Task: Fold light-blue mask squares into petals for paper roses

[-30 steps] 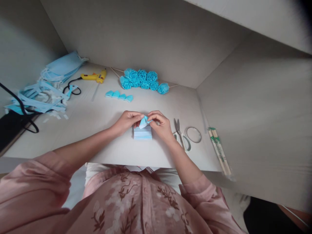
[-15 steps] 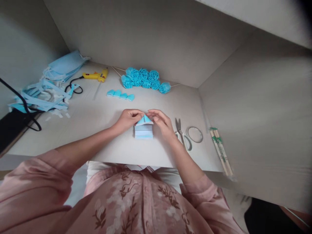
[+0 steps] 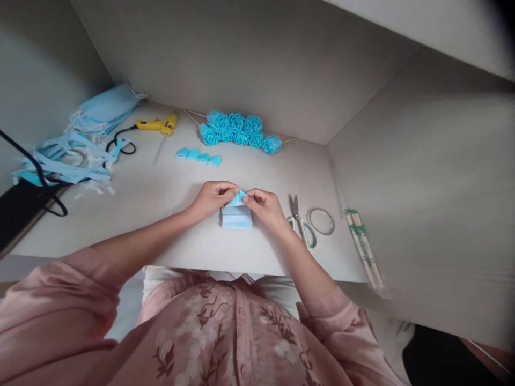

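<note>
Between my hands is a small blue piece of mask fabric (image 3: pixel 234 201), its top corners folded into a point. My left hand (image 3: pixel 215 198) pinches its left edge between thumb and fingers. My right hand (image 3: pixel 265 206) grips its right side, the thumb pressed on the front. Just below it on the table lies a stack of pale blue fabric pieces (image 3: pixel 236 219). Past my hands, a row of folded blue petals (image 3: pixel 198 156) lies on the table. To the right of my right hand are open scissors (image 3: pixel 298 220) with white handles.
Blue fabric roses (image 3: pixel 237 131) on sticks lie along the back wall. A yellow glue gun (image 3: pixel 156 125), face masks (image 3: pixel 107 110) and cut strips (image 3: pixel 76 155) are at the left. At the right are a wire ring (image 3: pixel 321 221) and wrapped wooden sticks (image 3: pixel 364 249).
My right hand's fingers, loosely raised beside the folded tip before, have closed on the fabric's right side. My left hand keeps its pinch.
</note>
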A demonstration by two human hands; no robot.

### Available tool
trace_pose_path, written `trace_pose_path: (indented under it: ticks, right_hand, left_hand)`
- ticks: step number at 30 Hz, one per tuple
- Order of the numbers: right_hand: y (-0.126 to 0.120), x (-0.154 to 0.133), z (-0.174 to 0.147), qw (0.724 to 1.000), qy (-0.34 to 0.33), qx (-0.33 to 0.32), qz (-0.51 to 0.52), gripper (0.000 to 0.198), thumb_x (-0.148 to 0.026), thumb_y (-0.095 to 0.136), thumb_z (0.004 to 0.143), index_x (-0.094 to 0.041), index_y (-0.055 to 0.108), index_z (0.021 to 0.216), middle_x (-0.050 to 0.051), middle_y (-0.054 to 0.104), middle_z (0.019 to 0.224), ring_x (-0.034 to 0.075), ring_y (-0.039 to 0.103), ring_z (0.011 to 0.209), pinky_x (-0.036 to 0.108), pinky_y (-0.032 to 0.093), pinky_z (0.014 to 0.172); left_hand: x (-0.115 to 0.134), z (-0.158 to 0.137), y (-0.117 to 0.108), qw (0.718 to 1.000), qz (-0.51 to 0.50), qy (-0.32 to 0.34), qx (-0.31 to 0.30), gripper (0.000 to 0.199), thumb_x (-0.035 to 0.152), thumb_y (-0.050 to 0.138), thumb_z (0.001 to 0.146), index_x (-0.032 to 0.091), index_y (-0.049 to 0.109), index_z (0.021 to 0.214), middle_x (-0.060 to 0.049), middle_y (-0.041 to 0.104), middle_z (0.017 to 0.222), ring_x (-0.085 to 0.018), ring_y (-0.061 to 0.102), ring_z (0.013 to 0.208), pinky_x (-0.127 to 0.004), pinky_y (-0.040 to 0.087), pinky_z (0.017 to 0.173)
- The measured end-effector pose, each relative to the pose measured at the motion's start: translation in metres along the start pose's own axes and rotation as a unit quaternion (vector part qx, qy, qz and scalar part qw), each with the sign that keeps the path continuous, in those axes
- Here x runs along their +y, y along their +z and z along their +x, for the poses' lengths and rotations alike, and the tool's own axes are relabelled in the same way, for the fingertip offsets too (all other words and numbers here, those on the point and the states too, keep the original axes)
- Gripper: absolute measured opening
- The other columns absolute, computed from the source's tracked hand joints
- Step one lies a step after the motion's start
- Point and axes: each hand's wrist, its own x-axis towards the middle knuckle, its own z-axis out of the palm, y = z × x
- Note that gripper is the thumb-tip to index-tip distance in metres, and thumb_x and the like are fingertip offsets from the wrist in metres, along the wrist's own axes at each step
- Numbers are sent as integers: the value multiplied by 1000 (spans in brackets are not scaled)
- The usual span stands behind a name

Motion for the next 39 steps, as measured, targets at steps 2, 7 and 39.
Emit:
trace_pose_path:
  ticks: [2,7,39]
  right_hand:
    - [0,0,0,1000,-1,3,-7,28,-46,65,79,-18,65,75,-4,49,62,10,42,58,24,32,56]
    - [0,0,0,1000,0,1,-18,30,-48,64,80,-18,65,75,-3,50,61,11,43,58,24,33,57]
    - [-6,-3,3,1000,-10,22,13,30,-43,62,80,-18,51,66,-5,43,61,9,39,58,23,31,57]
  left_hand:
    - [1,0,0,1000,-4,-5,-5,31,42,62,74,13,70,74,3,50,52,-8,41,49,-20,33,47]
    - [1,-1,0,1000,-11,-4,-13,32,44,64,75,13,71,79,2,56,58,-8,42,50,-20,33,47]
    - [-4,0,0,998,11,-34,-41,38,48,62,79,13,68,68,-1,60,53,-8,47,44,-19,37,44]
